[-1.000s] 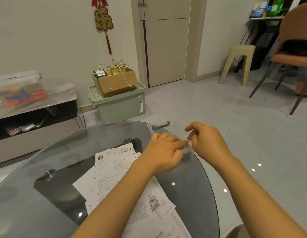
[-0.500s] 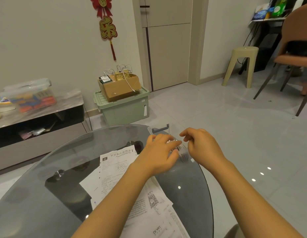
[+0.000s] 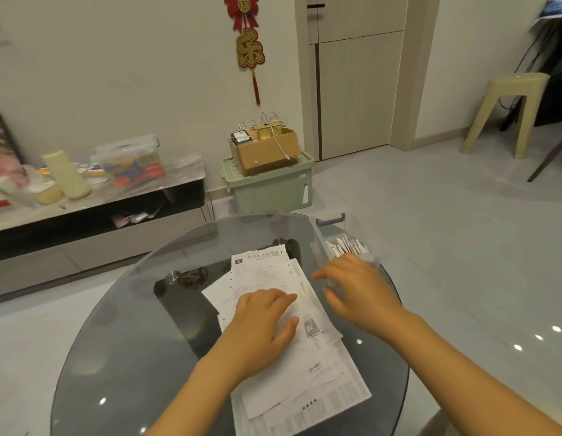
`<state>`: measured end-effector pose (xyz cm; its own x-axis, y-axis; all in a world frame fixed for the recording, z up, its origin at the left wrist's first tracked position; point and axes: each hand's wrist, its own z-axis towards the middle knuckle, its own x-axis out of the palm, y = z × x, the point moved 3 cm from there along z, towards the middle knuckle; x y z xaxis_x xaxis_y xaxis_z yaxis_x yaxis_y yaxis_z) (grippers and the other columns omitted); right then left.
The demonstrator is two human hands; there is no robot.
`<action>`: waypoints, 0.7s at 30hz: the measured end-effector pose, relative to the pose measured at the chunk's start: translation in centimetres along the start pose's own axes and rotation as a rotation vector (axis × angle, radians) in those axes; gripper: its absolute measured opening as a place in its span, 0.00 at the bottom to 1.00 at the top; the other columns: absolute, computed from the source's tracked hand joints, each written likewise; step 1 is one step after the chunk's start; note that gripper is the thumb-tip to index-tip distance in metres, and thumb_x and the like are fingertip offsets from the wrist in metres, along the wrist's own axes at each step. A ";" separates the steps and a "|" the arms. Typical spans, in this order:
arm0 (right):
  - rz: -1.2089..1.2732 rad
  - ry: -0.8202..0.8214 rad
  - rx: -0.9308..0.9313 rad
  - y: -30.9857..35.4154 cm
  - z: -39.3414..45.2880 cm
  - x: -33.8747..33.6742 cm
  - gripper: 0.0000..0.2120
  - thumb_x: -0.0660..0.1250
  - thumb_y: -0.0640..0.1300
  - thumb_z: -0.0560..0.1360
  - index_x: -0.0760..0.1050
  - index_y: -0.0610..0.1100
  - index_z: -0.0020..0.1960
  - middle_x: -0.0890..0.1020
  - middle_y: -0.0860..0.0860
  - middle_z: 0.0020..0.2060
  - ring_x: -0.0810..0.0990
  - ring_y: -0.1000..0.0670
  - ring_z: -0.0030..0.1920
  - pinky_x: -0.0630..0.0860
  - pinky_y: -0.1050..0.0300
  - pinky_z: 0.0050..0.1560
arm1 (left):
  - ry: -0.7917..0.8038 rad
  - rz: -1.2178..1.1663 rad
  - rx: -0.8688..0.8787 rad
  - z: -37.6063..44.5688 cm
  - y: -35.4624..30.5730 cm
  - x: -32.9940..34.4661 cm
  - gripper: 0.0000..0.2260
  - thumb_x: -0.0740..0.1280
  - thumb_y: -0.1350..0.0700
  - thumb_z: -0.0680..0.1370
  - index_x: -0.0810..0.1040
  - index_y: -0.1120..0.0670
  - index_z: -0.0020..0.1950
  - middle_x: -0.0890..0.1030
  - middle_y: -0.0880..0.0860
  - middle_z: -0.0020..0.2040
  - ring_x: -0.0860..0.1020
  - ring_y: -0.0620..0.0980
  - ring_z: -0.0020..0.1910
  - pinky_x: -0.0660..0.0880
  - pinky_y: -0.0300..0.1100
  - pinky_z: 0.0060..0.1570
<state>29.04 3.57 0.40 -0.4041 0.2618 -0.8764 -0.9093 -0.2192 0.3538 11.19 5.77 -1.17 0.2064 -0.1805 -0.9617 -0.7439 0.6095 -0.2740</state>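
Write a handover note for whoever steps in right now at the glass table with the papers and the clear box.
Left hand: open, flat on the papers.
Right hand: open, fingers spread over the clear box; contact unclear, blurred.
Papers lie in a loose stack on the glass table; white packets stand in the box.
Done: packets boxed.
Left: probably the papers to sort or stow.

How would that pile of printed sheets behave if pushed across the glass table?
The printed sheets look thin and loosely stacked at differing angles, so they would probably fan apart rather than move together. The glass table looks smooth, so they likely slide easily. Lifted by one edge, they would probably droop.
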 end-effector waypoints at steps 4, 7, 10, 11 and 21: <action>0.003 0.118 -0.062 0.7 -0.3 1.3 0.15 0.62 0.49 0.77 0.74 0.53 0.63 0.77 0.58 0.57 0.69 0.55 0.60 0.66 0.61 0.61 | 0.139 0.054 -0.069 -1.8 1.9 1.7 0.28 0.56 0.42 0.80 0.52 0.47 0.77 0.53 0.45 0.77 0.51 0.47 0.75 0.46 0.42 0.74; -0.011 0.227 -0.093 1.1 -0.5 2.5 0.17 0.63 0.53 0.76 0.72 0.55 0.65 0.75 0.60 0.60 0.68 0.57 0.62 0.64 0.62 0.62 | 0.228 0.059 -0.114 -2.0 3.1 2.5 0.33 0.59 0.41 0.78 0.47 0.48 0.78 0.45 0.47 0.78 0.45 0.48 0.77 0.45 0.45 0.75; -0.025 0.308 -0.116 1.4 -0.6 3.4 0.21 0.65 0.57 0.74 0.70 0.55 0.66 0.74 0.60 0.62 0.67 0.58 0.63 0.64 0.62 0.62 | 0.221 0.023 -0.125 -1.8 3.6 2.5 0.33 0.60 0.42 0.78 0.48 0.49 0.78 0.48 0.47 0.78 0.48 0.47 0.76 0.47 0.44 0.75; -0.037 0.332 -0.123 1.6 -0.6 3.7 0.23 0.65 0.58 0.73 0.70 0.55 0.67 0.74 0.60 0.62 0.67 0.58 0.63 0.64 0.62 0.61 | 0.210 0.019 -0.116 -1.7 3.7 2.5 0.32 0.60 0.42 0.78 0.50 0.48 0.78 0.50 0.46 0.78 0.49 0.47 0.76 0.48 0.43 0.75; 0.055 0.379 -0.186 2.3 -0.5 5.0 0.10 0.64 0.52 0.73 0.80 0.51 0.50 0.80 0.58 0.47 0.74 0.56 0.54 0.69 0.61 0.52 | 0.152 -0.195 -0.122 -1.7 4.7 1.0 0.20 0.63 0.44 0.77 0.70 0.46 0.68 0.72 0.41 0.66 0.69 0.40 0.64 0.66 0.37 0.65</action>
<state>24.93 3.92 -3.37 -0.3550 -0.1116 -0.9282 -0.8398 -0.3983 0.3690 6.84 7.10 -3.39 0.2628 -0.4047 -0.8759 -0.7723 0.4559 -0.4424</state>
